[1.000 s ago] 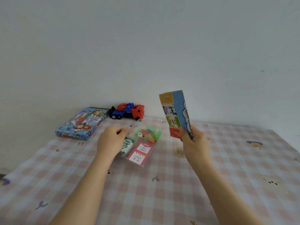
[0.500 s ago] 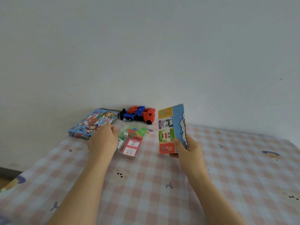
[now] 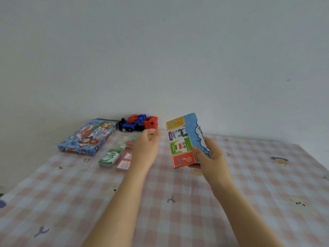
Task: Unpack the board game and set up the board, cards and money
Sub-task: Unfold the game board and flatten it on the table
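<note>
Since half a second ago the left hand (image 3: 147,146) has come off the card packs and moved right, and it now hangs in the air between them and the folded board, which has hardly shifted.

At the far left, against the wall, the blue game box (image 3: 87,136) lies flat on the checked cloth (image 3: 178,211). Just right of it and nearer the person is a green card pack (image 3: 108,157), with a pink card pack (image 3: 124,160) beside it, the two almost touching. A white die (image 3: 122,146) sits just beyond them, next to a clear bag of coloured pieces (image 3: 130,141), which the left hand partly hides. Behind these, by the wall, stands a red and blue toy truck (image 3: 138,123).

The left hand is blurred. Its fingers are loosely bent and point toward the board, and nothing shows in them.

The folded board (image 3: 184,138) is held up on its end and leans slightly away, with coloured squares and a red question-mark square facing the camera. Its lower corner is close to the cloth, but whether it touches cannot be told. The right hand (image 3: 209,155) grips the board at its lower right edge, thumb across the printed face and fingers curled round behind.
</note>
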The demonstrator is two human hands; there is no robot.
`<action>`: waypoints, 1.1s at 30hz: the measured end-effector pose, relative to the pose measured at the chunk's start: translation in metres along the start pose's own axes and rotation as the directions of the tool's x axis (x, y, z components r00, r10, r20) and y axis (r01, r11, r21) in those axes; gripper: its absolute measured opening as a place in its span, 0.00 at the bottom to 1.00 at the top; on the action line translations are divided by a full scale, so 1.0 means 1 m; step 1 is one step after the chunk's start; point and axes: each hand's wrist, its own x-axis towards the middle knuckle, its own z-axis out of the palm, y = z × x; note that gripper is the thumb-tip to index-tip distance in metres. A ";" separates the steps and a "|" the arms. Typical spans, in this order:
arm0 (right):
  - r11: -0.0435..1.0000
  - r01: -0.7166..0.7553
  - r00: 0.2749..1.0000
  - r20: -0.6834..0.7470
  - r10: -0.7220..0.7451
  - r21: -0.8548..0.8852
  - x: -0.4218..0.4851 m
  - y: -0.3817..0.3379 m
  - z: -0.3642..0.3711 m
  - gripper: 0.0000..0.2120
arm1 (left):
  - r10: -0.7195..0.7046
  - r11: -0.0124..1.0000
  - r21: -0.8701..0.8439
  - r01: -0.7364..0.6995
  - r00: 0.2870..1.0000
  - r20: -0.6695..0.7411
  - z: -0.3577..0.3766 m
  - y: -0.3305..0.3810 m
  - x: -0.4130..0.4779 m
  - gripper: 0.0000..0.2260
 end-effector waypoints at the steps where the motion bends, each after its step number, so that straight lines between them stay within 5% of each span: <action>1: 1.000 0.005 1.000 -0.005 -0.005 0.010 -0.001 -0.001 -0.006 0.11 | -0.051 0.990 -0.130 0.061 0.996 0.076 0.017 0.007 -0.006 0.17; 5: 0.999 0.005 0.999 -0.042 -0.003 0.049 -0.005 0.000 -0.027 0.13 | -0.218 0.815 -0.489 0.311 0.946 0.238 0.059 0.018 -0.027 0.13; 7: 0.999 0.001 0.995 -0.096 0.003 0.040 -0.007 0.005 -0.035 0.15 | -0.204 0.791 -0.519 0.325 0.939 0.276 0.066 0.021 -0.034 0.11; 11: 0.959 0.017 0.982 -0.173 -0.069 -0.282 -0.009 0.016 -0.043 0.33 | -0.160 0.809 -0.524 0.266 0.958 0.240 0.060 0.023 -0.040 0.08; 19: 0.905 0.054 0.996 -0.037 -0.077 -0.423 -0.018 0.018 -0.032 0.49 | -0.109 0.773 -0.568 0.283 0.941 0.321 0.057 0.024 -0.046 0.08; 27: 0.940 0.029 0.997 -0.059 -0.052 -0.339 -0.016 0.021 -0.035 0.46 | -0.035 0.756 -0.587 0.288 0.914 0.404 0.057 0.023 -0.046 0.07; 33: 0.997 -0.001 0.992 -0.125 0.011 0.079 -0.010 0.017 -0.044 0.28 | -0.065 0.736 -0.625 0.260 0.946 0.318 0.058 0.015 -0.036 0.06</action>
